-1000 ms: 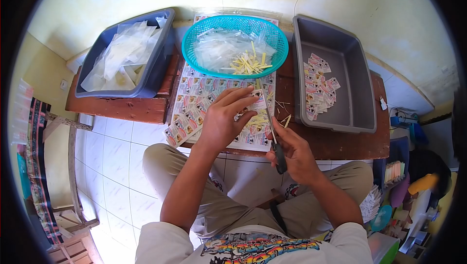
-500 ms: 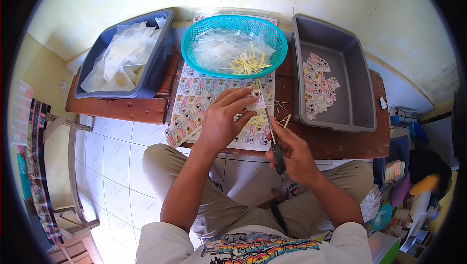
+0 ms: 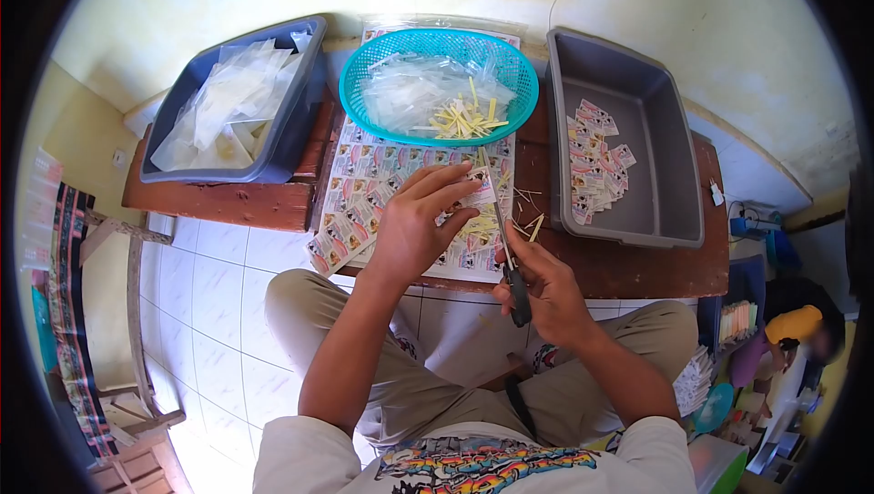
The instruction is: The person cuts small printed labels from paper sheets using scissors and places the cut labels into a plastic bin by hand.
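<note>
Black-handled scissors (image 3: 518, 296) sat in the right hand (image 3: 551, 289), blades alongside a printed paper piece (image 3: 485, 192) pinched in the left hand (image 3: 421, 221), above printed sheets (image 3: 353, 162). Trimming seemed in hand; the next snip likely called for steady alignment.

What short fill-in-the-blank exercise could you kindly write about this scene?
The right hand holds a pair of ____.
The thin strips in the turquoise basket are coloured ____.
In the picture, the tub of printed labels stands to the ____ of the basket.

Missing words: scissors; yellow; right.
</note>
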The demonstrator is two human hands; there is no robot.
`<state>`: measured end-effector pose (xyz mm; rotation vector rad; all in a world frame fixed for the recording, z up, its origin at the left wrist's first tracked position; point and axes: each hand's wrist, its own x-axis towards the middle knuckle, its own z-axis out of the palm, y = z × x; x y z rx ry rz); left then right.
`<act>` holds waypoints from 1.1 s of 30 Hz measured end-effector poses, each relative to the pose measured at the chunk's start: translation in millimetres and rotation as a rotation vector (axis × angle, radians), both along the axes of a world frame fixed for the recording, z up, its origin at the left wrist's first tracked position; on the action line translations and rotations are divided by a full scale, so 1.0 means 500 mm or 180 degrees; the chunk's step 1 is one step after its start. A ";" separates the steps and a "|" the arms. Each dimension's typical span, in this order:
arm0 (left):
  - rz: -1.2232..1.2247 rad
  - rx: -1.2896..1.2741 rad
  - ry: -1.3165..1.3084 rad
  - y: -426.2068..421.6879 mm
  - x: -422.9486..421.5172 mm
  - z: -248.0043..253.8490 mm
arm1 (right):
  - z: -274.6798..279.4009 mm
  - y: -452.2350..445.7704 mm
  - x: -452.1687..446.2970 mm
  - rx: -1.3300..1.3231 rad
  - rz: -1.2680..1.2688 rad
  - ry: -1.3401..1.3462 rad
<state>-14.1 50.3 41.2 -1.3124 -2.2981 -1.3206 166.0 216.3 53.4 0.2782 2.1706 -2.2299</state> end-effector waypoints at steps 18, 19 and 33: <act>0.0054 -0.0030 0.0012 -0.010 0.004 0.003 | -0.026 0.015 -0.027 0.2343 0.0013 0.0035; 0.0072 -0.0004 -0.0018 -0.008 0.005 0.004 | -0.031 0.017 -0.027 0.2350 -0.0004 0.0036; -0.0023 0.0008 0.0084 0.011 0.003 0.001 | -0.084 0.018 -0.030 0.3608 0.0349 -0.0280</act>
